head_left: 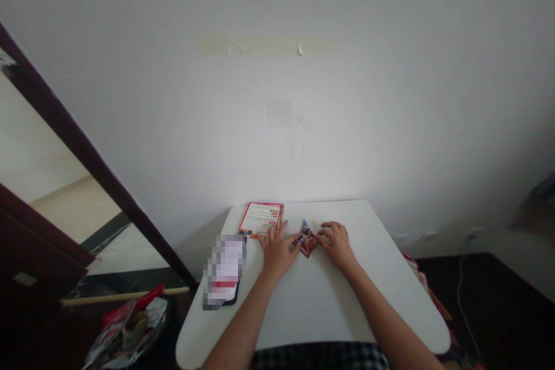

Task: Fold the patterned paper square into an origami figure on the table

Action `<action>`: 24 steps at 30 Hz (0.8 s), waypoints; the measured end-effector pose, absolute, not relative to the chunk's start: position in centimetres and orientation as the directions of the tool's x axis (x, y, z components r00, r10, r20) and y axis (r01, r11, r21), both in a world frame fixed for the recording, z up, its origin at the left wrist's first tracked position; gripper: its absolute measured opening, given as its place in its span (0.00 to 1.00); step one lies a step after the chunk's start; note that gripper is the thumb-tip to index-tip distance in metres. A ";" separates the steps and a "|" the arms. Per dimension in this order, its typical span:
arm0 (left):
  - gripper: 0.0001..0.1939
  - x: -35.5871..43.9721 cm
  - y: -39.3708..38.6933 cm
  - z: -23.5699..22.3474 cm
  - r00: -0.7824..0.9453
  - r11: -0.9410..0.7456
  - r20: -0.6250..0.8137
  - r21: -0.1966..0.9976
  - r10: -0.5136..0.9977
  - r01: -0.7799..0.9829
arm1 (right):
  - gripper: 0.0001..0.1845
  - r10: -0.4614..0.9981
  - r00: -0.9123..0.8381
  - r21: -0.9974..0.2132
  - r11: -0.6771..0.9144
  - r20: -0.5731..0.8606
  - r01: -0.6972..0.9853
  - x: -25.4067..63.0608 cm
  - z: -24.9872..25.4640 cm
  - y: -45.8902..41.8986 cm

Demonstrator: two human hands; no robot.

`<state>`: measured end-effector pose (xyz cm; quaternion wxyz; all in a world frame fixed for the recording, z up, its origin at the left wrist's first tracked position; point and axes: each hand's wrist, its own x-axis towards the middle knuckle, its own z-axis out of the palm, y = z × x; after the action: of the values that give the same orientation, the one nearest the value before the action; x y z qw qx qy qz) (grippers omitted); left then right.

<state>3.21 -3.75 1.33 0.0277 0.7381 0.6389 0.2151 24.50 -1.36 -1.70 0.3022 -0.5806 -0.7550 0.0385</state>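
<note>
A small folded piece of colourful printed paper (pixel 307 241), with a pointed top, lies on the white table (pixel 321 306) between my hands. My left hand (pixel 278 251) has its thumb side at the paper's left edge and seems to hold it there. Its other fingers reach toward the printed sheets (pixel 261 218) at the table's back left. With thumb and fingers brought together, my right hand (pixel 337 244) grips the paper's right corner. The fine folds are too small to make out.
A phone (pixel 225 272), partly blurred out, lies at the table's left side. The wall (pixel 390 98) rises behind the table. On the floor at left are a bin with rubbish (pixel 139 329) and a wooden stick (pixel 125 296). A cable (pixel 460 295) hangs at right.
</note>
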 end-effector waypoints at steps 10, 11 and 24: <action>0.17 2.4 -3.4 0.6 0.142 -0.228 0.273 0.316 0.952 0.921 | 0.15 0.847 -0.337 -0.385 0.497 0.411 0.778 24.2 -0.9 -1.8; 0.17 2.3 -3.4 0.5 0.151 -0.234 0.269 0.312 0.951 0.921 | 0.16 0.849 -0.352 -0.393 0.502 0.394 0.771 24.2 -0.9 -1.9; 0.18 2.3 -3.1 0.3 0.164 -0.239 0.259 0.292 0.952 0.926 | 0.15 0.891 -0.325 -0.469 0.445 0.317 0.763 24.1 0.0 -2.4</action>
<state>2.34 -3.14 0.34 0.0325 0.7621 0.6161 0.1964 24.09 -2.43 -0.03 0.2718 -0.5137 -0.8053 0.1175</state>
